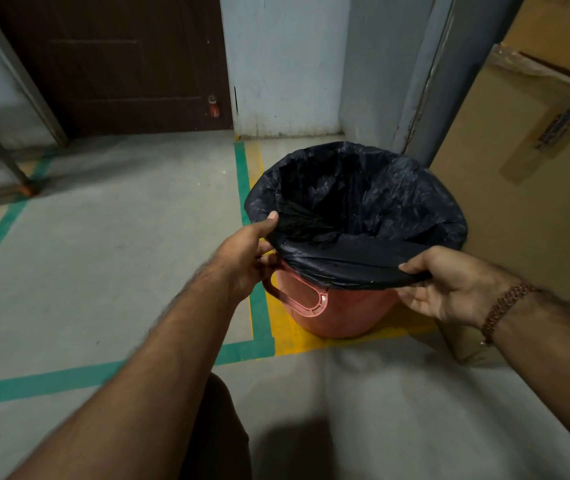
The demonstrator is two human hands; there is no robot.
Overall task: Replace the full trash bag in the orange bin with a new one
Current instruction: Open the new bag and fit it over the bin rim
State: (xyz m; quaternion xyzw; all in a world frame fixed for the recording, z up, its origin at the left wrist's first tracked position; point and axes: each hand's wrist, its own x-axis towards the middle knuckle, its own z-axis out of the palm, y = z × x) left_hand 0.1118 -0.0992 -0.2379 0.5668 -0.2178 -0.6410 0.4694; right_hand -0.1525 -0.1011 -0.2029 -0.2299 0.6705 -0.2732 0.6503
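An orange bin [342,315] with a side handle stands on the floor, on yellow and green tape lines. A black trash bag [373,202] lines it, its edge folded down over the rim all round. My left hand [248,258] pinches the bag's folded edge at the bin's near left, thumb on top. My right hand [449,285], with a beaded bracelet on the wrist, grips the folded edge at the near right, fingers tucked under the plastic. The bag's inside is dark and crumpled; I cannot tell what lies in it.
A large cardboard box [533,174] stands close against the bin's right side. A pale wall corner [287,81] and a dark brown door [120,64] are behind. A metal frame leg [6,157] stands at the far left. Bare concrete floor [120,265] stretches to the left.
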